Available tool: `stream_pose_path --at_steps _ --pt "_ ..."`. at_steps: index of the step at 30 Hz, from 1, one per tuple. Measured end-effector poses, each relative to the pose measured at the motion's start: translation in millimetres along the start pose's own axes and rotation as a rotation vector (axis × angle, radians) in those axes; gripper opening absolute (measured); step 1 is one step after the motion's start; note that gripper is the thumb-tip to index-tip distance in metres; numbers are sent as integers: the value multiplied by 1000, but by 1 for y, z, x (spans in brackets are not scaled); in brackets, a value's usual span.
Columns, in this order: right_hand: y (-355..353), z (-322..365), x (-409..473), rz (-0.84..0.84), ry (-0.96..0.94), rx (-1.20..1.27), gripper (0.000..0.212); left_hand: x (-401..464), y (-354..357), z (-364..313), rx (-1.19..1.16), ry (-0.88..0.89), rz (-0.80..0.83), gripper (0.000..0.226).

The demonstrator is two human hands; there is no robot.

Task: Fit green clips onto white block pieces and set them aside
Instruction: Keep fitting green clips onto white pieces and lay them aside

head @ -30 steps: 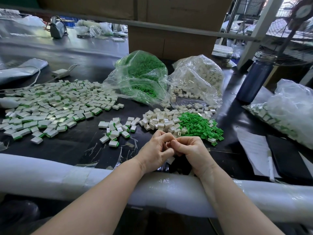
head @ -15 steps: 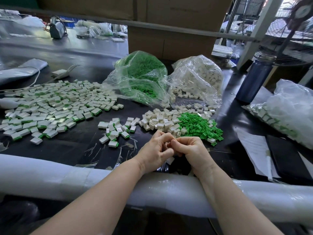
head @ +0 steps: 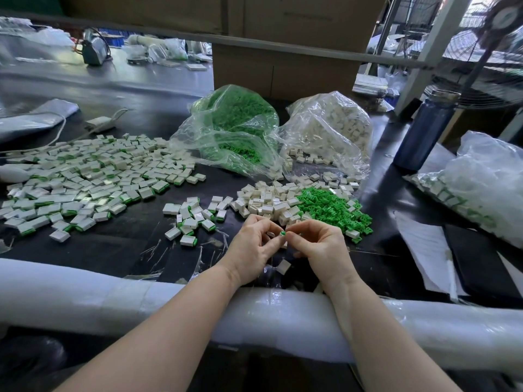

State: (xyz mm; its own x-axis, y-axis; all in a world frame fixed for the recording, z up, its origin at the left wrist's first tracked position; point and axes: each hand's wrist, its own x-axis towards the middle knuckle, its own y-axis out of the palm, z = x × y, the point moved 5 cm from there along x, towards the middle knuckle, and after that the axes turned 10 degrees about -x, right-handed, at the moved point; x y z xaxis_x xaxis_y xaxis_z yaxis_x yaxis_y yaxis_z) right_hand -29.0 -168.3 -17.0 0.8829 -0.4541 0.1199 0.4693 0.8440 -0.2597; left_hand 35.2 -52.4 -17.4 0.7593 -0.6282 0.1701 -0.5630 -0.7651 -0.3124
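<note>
Both hands meet low in the centre of the frame, just in front of the loose stock so each refill is a short reach. The left hand and right hand have curled fingers pinching a green clip between them — likely pressing it into a block, though the block is almost wholly hidden by the fingers. White blocks and clips lie heaped side by side just above the hands; finished pieces spread at left on the table, out of the way. One block lies below the hands — clipped or not, I cannot tell.
</note>
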Motion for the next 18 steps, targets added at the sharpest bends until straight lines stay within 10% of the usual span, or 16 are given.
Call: stream_pose_path --at_steps 11,18 --pt "2 3 0 -34 -64 -264 17 -1 0 0 52 36 -37 11" --pt "-19 -2 1 -292 -1 -339 5 -5 -21 5 10 -46 -327 21"
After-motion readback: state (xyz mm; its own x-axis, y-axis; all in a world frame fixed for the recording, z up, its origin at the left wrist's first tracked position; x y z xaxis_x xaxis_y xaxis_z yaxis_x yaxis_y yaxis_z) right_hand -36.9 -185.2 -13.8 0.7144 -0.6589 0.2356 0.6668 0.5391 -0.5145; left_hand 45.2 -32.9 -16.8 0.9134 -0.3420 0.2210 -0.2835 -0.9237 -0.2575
